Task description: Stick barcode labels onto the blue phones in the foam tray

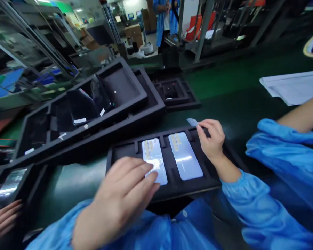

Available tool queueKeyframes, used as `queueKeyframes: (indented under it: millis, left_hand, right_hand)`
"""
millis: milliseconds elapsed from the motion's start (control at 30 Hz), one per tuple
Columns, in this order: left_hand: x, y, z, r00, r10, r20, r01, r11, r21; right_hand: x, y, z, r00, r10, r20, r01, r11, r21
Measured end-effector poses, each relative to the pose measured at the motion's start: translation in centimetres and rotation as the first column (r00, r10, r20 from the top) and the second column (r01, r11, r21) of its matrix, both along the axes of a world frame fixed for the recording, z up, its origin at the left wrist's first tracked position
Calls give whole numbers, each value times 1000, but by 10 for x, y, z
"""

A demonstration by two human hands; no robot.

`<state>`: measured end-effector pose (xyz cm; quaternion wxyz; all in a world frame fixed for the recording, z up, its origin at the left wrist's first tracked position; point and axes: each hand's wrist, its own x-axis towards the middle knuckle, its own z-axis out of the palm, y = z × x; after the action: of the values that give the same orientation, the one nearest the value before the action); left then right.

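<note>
Two pale blue, glossy phone-shaped panels lie side by side in a black foam tray (195,187). The left panel (160,173) and the right panel (189,163) each carry beige strips near their far end. My left hand (120,194), slightly blurred, hovers over the near-left edge of the left panel, fingers stretched out; its thumb is hidden, and contact with the panel is unclear. Above the tray's far right corner, my right hand (212,139) pinches a small translucent piece of film (192,122) between thumb and fingertip.
Stacked black trays (146,93) with dark, glossy devices stand at the back left. A smaller black tray (190,100) lies behind. Another person's hand (5,222) is at far left, another arm (302,111) at right near white sheets (294,86). Everything rests on a green surface (229,80).
</note>
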<state>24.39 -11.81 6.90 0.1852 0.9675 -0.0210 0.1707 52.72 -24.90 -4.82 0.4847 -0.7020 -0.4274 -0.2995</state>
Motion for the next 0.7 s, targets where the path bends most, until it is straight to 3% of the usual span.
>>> queueKeyframes:
  millis: [67,133,200,267,333,467,567,700]
  left_hand:
    - [3,-9,-42,994,-53,-96,56,998,24]
    - [7,-11,-81,971,-2,-241,6,1000,16]
    - [9,-9,-105,934,39,-355,-36,999,13]
    - [13,-8,-110,930,37,-366,-32,999,21]
    - [21,-12,-104,951,-10,-308,25,999,44]
    - [47,-30,-97,923,-237,-304,261,965,40]
    - [55,-40,-109,901,-276,-335,290,957,-9]
    - [43,-36,-141,947,-189,-259,194,981,-9]
  right_hand:
    - [1,0,-8,999,-17,28,18,999,-52]
    - [-1,-2,-14,1000,-1,20,3,996,-90]
    - [-4,-4,-17,1000,22,-6,-22,995,-99]
    - [-7,-6,-18,999,36,-28,-38,996,-86]
    - [-9,-5,-18,998,48,-48,-51,997,-65]
    - [-14,1,-20,985,100,-143,-106,994,-35]
    - [-24,6,-23,964,140,-225,-146,989,-11]
    - [-47,14,-25,938,201,-281,-202,979,25]
